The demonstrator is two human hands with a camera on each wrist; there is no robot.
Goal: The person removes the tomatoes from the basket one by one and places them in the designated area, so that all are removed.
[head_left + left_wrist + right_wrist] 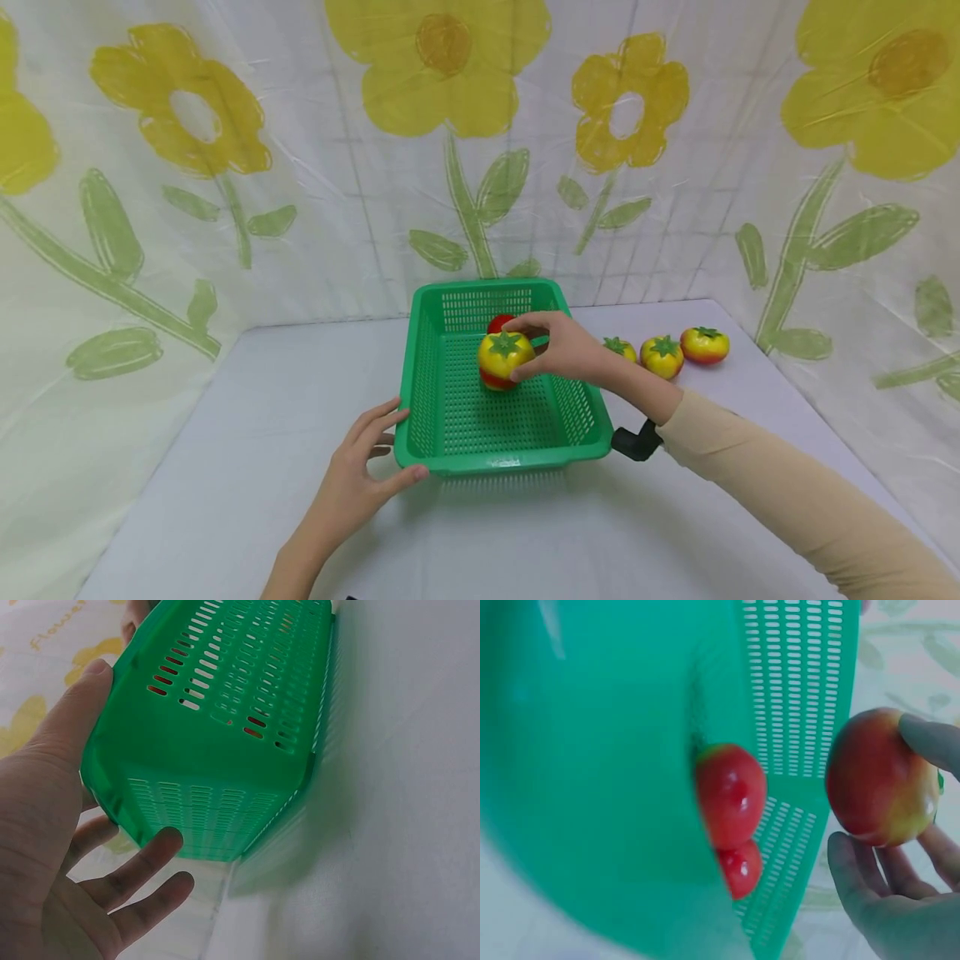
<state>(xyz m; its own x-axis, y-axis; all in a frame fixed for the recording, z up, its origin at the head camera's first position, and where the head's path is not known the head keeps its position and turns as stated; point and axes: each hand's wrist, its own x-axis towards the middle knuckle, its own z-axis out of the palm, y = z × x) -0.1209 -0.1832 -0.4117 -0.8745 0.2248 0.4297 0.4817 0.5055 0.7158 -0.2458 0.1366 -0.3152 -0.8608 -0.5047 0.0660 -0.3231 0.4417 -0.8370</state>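
Note:
My right hand (562,348) grips a yellow-and-red tomato (502,358) with a green star-shaped calyx, above the inside of a green plastic basket (510,462). Thumb and fingers lie on opposite sides of the tomato, as the right wrist view shows too. At the basket's near left corner, my left hand (358,471) holds the rim, thumb on the front side and fingertips along the left side; some of its fingers spread loosely outside the wall in the left wrist view. Inside the basket lie red tomatoes (731,796), two showing in the right wrist view; the head view shows only one, partly hidden.
Right of the basket, three yellow-and-red tomatoes stand on the white-covered table (300,375): one (619,348) partly behind my right forearm, a middle one (662,357) and a far-right one (705,345). A curtain (300,275) with yellow flowers hangs behind the table.

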